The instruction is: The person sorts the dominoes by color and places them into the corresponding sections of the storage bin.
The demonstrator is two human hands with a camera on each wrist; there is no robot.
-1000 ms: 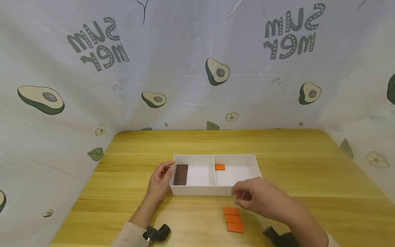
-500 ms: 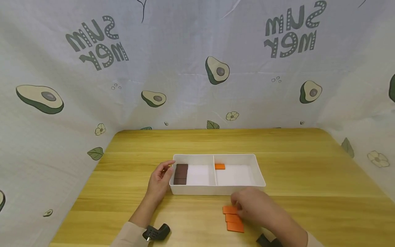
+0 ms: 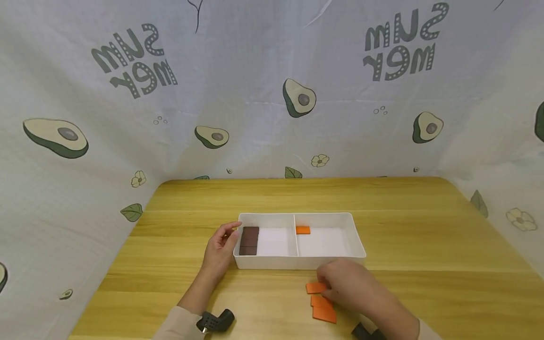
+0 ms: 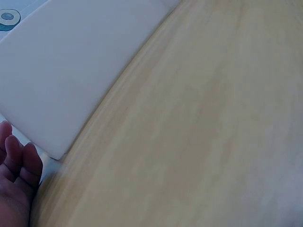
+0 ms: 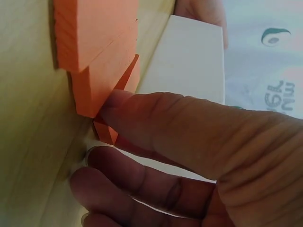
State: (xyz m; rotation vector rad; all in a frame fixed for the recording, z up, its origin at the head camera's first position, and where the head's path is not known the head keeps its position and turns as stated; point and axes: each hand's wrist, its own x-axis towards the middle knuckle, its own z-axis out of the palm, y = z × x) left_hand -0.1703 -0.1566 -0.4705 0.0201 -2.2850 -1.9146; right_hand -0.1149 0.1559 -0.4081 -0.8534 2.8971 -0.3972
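A white two-compartment box [image 3: 276, 263] lies lengthwise on the table. Against its left end rests my left hand [image 3: 218, 254], fingers loosely bent, index fingertip at the rim. My right hand [image 3: 354, 285] is in front of the box's right half and pinches the farthest orange tile [image 3: 313, 288] between thumb and fingers; in the right wrist view the thumb [image 5: 156, 113] lies across that tile. Nearer to me, two more orange tiles [image 3: 324, 313] overlap each other. One orange tile [image 3: 303, 230] lies in the right compartment, and several dark brown tiles [image 3: 250, 241] are lined up in the left.
A wood-grain table [image 3: 204, 196] carries everything. Behind it hangs a pale cloth [image 3: 255, 61] printed with avocados, reaching round both sides. Black wrist devices [image 3: 216, 321] are worn on both forearms.
My right hand has come down from the box's front edge to the orange tiles and taken hold of the farthest one, which has separated slightly from the others. The left hand has stayed still.
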